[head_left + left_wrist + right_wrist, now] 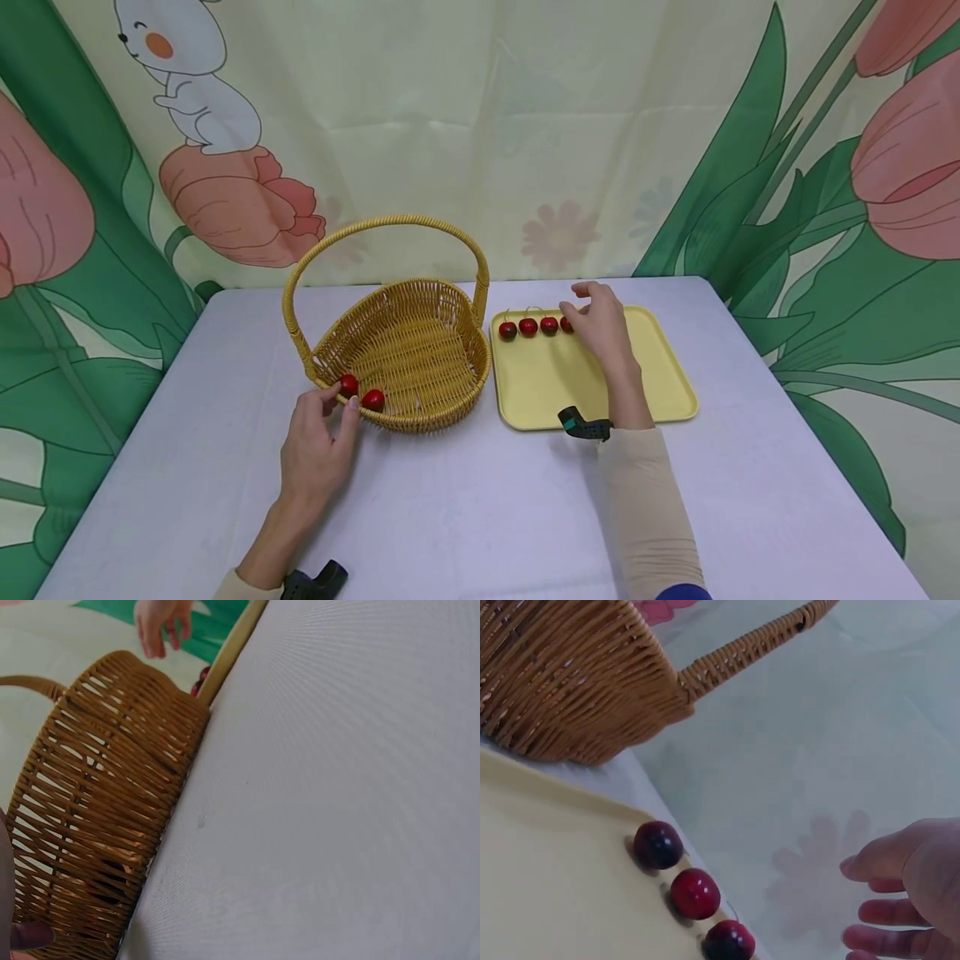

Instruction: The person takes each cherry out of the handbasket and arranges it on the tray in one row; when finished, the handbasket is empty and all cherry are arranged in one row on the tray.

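A wicker basket point(420, 350) with a tall arched handle stands left of centre. Two red cherries point(373, 400) lie inside against its near-left wall. My left hand point(315, 446) holds the basket's rim at the front left, fingertips right beside those cherries; the left wrist view shows a fingertip point(34, 935) against the weave. My right hand point(602, 327) hovers over the far side of a yellow tray point(525, 392), fingers loosely bent and apart with nothing between them. Beneath it a row of several dark red cherries point(528, 327) lines the tray's far edge, the rightmost partly hidden by the hand.
A white cloth covers the table point(465, 508). The tray sits just right of the basket, its corner close to the basket's side. Behind the table's far edge hangs a printed curtain point(420, 108) with flowers and a white animal.
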`<state>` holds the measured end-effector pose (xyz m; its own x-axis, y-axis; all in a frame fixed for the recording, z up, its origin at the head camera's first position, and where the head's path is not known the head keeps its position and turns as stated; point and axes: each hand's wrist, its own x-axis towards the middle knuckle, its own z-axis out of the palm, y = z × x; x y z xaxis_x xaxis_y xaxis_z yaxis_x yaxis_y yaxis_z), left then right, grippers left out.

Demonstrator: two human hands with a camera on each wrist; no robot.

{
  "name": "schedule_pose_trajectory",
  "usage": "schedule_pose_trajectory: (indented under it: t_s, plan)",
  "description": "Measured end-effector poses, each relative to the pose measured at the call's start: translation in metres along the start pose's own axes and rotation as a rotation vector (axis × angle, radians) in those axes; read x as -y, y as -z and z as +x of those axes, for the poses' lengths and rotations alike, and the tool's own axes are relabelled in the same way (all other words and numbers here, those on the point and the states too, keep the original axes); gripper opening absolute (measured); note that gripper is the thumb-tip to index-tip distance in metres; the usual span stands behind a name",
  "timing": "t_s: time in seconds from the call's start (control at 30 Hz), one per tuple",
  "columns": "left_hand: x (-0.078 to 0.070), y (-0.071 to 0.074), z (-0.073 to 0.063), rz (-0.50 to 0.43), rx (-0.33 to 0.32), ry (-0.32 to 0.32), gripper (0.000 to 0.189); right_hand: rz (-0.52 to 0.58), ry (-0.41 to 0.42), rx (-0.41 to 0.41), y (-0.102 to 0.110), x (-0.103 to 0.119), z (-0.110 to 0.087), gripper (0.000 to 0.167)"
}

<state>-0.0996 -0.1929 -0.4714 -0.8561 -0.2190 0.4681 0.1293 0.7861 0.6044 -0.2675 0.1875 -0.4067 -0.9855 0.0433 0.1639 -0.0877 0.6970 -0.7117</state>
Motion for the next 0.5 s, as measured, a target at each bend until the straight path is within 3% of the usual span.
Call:
schedule_pose_trajectory:
  t_s: [0.5]
  plan:
    - [-0.001,0.002,0.0,-0.01,0.011,0.021,0.037,0.037,0.153,-0.043,0.001,0.048,-0.019,0.038]
